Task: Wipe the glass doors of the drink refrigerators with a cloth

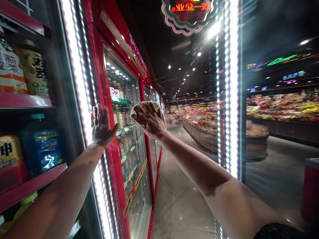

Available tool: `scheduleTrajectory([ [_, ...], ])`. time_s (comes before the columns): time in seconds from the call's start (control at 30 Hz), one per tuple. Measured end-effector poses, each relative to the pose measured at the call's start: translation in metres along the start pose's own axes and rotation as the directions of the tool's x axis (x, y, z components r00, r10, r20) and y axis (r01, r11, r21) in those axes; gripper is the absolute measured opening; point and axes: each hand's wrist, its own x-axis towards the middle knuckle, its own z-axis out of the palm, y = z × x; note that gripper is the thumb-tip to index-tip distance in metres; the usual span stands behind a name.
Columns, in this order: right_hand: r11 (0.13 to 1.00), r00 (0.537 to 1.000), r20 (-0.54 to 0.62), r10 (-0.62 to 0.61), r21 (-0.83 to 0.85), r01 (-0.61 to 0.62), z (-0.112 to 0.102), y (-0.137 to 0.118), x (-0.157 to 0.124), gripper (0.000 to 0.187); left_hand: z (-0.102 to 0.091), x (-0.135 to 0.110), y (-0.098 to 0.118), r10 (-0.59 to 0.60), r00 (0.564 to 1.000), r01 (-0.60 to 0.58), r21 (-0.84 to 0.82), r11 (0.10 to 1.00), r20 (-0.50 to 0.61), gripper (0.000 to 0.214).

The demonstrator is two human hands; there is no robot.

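Note:
In the head view, my right hand [152, 121] reaches forward with a folded light-brown cloth [136, 111] under its palm and fingers. The cloth lies flat against the clear glass of a cooler door, which has mirrored lettering [191, 6] at its top. Left of it, my left hand [101, 127] is raised with its fingers stretched upward and the thumb apart, holding nothing. That hand is at the bright LED strip [83, 83] along the door's side; whether the palm touches it I cannot tell.
Shelves [25, 100] with drink bottles [33, 68] stand close on my left. Beyond the glass are a red-framed cooler [98, 59] with stocked shelves, a shiny floor [181, 199], and produce displays [204, 132]. A second LED strip [233, 83] runs down the right.

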Motion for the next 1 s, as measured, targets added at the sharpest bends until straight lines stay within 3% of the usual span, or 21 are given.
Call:
scheduleTrajectory([
  [0.23,0.991,0.990,0.042,-0.132,0.002,0.132,-0.010,0.019,-0.020,0.057,0.000,0.001,0.002,-0.038,0.999,0.038,-0.013,0.999,0.018,0.086],
  [0.43,0.998,0.999,-0.008,0.054,-0.027,-0.054,-0.015,0.036,-0.027,0.058,0.002,0.000,0.001,0.000,1.000,0.000,0.002,1.000,-0.003,0.090],
  [0.63,0.990,0.990,0.082,-0.116,-0.068,0.122,-0.026,0.058,-0.043,0.049,0.001,0.000,0.001,-0.042,0.999,0.043,-0.038,0.998,0.026,0.093],
  [0.83,0.988,0.993,-0.022,0.119,-0.101,-0.121,-0.026,0.064,-0.045,0.054,-0.001,0.000,0.005,-0.050,0.998,0.051,-0.055,0.997,0.028,0.087],
  [1.0,0.998,0.994,0.111,-0.024,-0.052,0.030,-0.032,0.070,-0.066,0.054,-0.002,0.000,0.007,-0.055,0.998,0.056,-0.052,0.997,0.028,0.085],
])
